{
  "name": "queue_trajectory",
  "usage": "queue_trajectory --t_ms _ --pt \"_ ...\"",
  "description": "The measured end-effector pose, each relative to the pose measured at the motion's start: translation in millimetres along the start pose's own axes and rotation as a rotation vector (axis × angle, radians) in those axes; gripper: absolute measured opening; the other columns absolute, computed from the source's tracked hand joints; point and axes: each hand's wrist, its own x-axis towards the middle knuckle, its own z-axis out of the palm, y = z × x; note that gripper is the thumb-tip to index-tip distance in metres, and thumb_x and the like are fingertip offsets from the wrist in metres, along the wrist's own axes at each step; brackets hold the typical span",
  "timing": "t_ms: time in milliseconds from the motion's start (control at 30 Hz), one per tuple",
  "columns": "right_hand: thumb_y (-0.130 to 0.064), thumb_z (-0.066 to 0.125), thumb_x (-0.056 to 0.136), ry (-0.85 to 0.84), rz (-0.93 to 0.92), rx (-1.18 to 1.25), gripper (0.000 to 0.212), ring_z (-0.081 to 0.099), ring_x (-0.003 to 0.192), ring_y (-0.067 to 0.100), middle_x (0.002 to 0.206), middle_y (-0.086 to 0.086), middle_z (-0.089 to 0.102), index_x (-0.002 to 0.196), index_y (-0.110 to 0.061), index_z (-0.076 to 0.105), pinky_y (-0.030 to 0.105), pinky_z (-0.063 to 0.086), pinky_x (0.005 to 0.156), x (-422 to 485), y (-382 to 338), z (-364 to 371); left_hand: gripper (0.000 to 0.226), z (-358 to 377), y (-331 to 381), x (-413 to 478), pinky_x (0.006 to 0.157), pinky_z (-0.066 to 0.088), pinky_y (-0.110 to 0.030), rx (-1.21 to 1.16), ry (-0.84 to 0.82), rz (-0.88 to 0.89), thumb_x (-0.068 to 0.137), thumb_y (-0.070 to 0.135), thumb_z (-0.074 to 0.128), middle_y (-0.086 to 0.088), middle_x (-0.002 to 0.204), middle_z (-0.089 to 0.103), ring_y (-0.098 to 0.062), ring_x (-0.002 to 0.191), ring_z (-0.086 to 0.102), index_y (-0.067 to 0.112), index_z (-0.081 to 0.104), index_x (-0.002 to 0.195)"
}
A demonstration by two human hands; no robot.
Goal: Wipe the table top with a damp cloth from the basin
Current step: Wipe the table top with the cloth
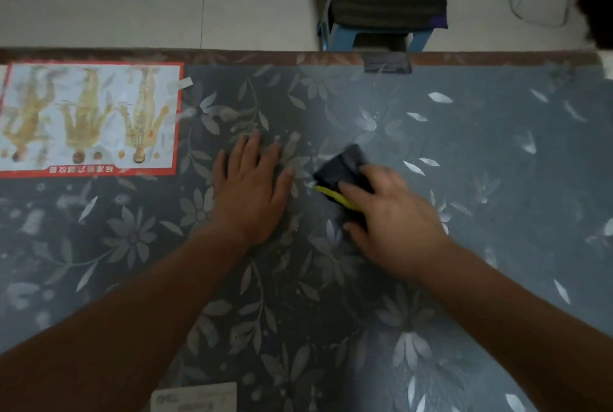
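Note:
The table top (481, 146) is dark grey with a pale flower and leaf pattern. My right hand (394, 222) presses a dark cloth (343, 167) with a yellow edge onto the middle of the table; the hand looks blurred. My left hand (250, 189) lies flat on the table just left of the cloth, fingers spread, holding nothing. No basin is in view.
A red-bordered chart of body figures (89, 119) lies under the table cover at the far left. A white paper (195, 398) sits at the near edge. Beyond the far edge stands a blue stool (374, 36) with a dark striped cushion on a pale tiled floor.

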Motion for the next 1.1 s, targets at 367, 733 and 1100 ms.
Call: queue_trajectory --t_ms 367,733,1100 --pt "-0.039 0.041 0.103 0.143 -0.184 -0.108 0.053 0.012 0.152 0.040 0.165 0.016 0.018 0.153 -0.025 0.033 0.056 0.013 0.123 31.9 14.9 54.6 0.072 12.3 -16.6 7.4 0.122 0.004 -0.053 0.155 -0.009 0.103 0.098 0.061 0.003 -0.005 0.168 0.007 -0.021 0.154 -0.001 0.024 0.020 0.157" --pt "-0.042 0.032 0.103 0.074 -0.261 -0.151 0.054 0.012 0.153 0.036 0.165 0.008 0.021 0.154 -0.025 0.032 0.053 0.014 0.123 90.2 34.3 25.6 0.078 13.1 -16.4 8.4 0.122 0.008 -0.053 0.141 0.009 0.103 0.098 0.060 0.009 -0.007 0.167 0.012 -0.019 0.155 0.001 0.010 0.018 0.157" --pt "-0.038 0.033 0.100 0.073 -0.459 -0.149 0.052 0.015 0.152 0.035 0.164 0.005 0.026 0.151 -0.027 0.040 0.054 0.014 0.123 135.7 -1.3 25.1 0.081 14.1 -19.2 3.9 0.123 0.012 -0.053 -0.052 0.162 0.095 0.097 0.054 0.032 -0.020 0.165 0.009 -0.029 0.154 0.006 0.000 0.013 0.155"
